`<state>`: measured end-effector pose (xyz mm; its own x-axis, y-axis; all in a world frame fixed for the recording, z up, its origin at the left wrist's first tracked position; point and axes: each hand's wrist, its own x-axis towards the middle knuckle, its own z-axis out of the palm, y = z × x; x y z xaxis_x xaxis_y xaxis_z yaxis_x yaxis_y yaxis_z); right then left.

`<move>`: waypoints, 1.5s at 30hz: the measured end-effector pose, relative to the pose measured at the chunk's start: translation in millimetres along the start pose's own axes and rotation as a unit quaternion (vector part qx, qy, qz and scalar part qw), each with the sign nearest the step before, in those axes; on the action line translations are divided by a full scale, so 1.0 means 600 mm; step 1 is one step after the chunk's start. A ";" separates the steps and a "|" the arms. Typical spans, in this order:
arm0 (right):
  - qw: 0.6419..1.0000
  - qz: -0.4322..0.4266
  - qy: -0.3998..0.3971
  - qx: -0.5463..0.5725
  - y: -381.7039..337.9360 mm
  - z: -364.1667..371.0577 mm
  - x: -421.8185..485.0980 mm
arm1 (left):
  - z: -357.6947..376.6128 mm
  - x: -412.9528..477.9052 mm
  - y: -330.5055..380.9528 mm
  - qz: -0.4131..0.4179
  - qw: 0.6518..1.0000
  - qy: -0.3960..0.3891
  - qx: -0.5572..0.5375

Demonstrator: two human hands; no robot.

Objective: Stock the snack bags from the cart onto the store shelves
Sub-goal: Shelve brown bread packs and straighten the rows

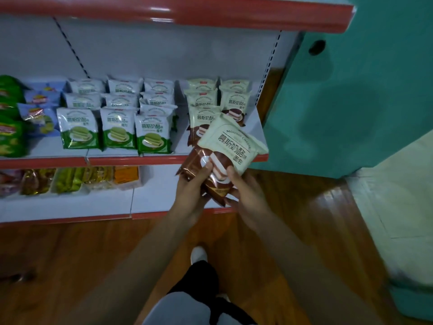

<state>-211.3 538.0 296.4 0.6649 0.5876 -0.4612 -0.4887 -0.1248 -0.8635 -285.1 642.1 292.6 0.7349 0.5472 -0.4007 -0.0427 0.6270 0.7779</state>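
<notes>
The shelf (112,160) bears brown-and-cream bags (233,99) just beyond the left hand (191,191), green bags (118,129) left of it, crisp bags (37,113) farthest left.

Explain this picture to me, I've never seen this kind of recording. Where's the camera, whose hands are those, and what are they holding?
There is no machine here. One wide-angle camera sits on a person's head, looking forward and down, so you see their own arms. The left hand and right hand both grip a brown-and-cream snack bag by its lower end, fingers curled round it, in front of the red-edged shelf. On that shelf stand rows of matching bags at the right and green-and-white bags to their left. The shelf below holds yellow and gold packs. Whether the hands hold one bag or several, I cannot tell.
</notes>
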 end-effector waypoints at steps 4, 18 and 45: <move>0.999 0.003 0.027 0.017 -0.022 -0.028 0.065 | 0.024 0.048 -0.019 -0.054 0.998 0.000 -0.025; 0.990 -0.034 0.089 -0.103 -0.118 -0.134 0.311 | 0.099 0.284 -0.015 0.032 0.938 0.011 0.345; 0.961 0.064 0.083 -0.257 -0.094 -0.164 0.594 | 0.173 0.495 -0.108 0.004 0.951 0.170 0.259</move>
<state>108.8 675.7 160.4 0.7202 0.4101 -0.5595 -0.2568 -0.5916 -0.7642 6.3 706.7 173.5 0.4702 0.7539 -0.4589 0.3574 0.3128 0.8800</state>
